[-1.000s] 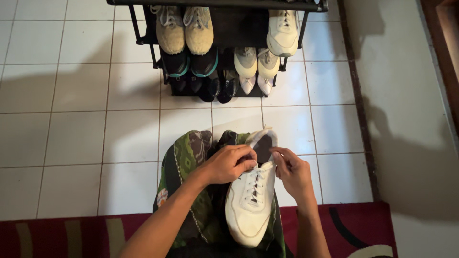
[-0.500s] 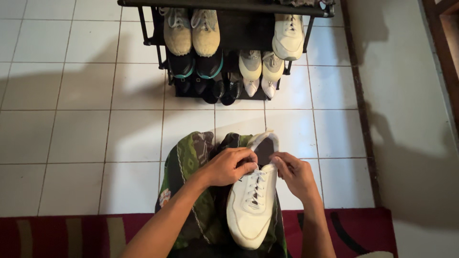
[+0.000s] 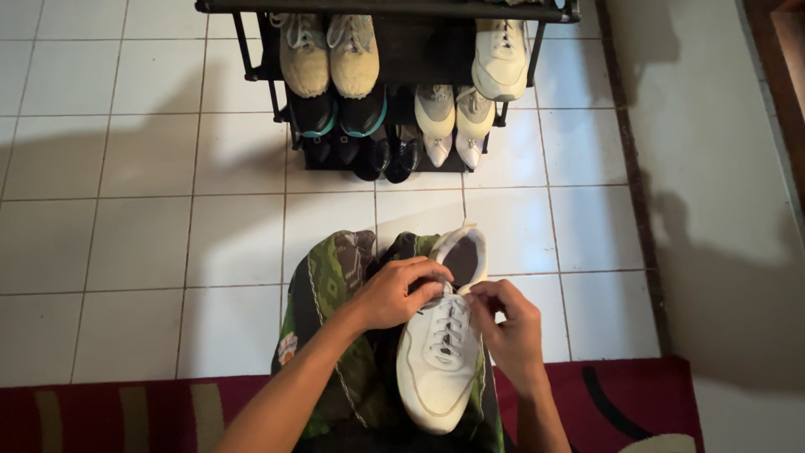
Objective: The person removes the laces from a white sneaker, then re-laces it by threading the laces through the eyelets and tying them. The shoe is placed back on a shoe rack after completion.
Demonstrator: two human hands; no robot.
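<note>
A white lace-up sneaker (image 3: pixel 436 369) lies on my lap, toe towards me, heel opening away. My left hand (image 3: pixel 394 292) grips the left side of its collar by the top eyelets. My right hand (image 3: pixel 503 323) pinches the lace at the top of the tongue on the right side. The lap beneath is covered by green patterned cloth (image 3: pixel 331 281).
A black shoe rack (image 3: pixel 251 67) stands ahead on the white tile floor (image 3: pixel 126 235), holding beige sneakers (image 3: pixel 329 52), a single white sneaker (image 3: pixel 499 54), pointed pale shoes (image 3: pixel 453 117) and dark shoes (image 3: pixel 340 117). A red patterned rug (image 3: pixel 109 415) lies under me; a wall (image 3: pixel 713 168) runs on the right.
My right hand has moved inward from the shoe's right edge onto the lace near the tongue. My left hand keeps its hold on the collar. The view shifted slightly.
</note>
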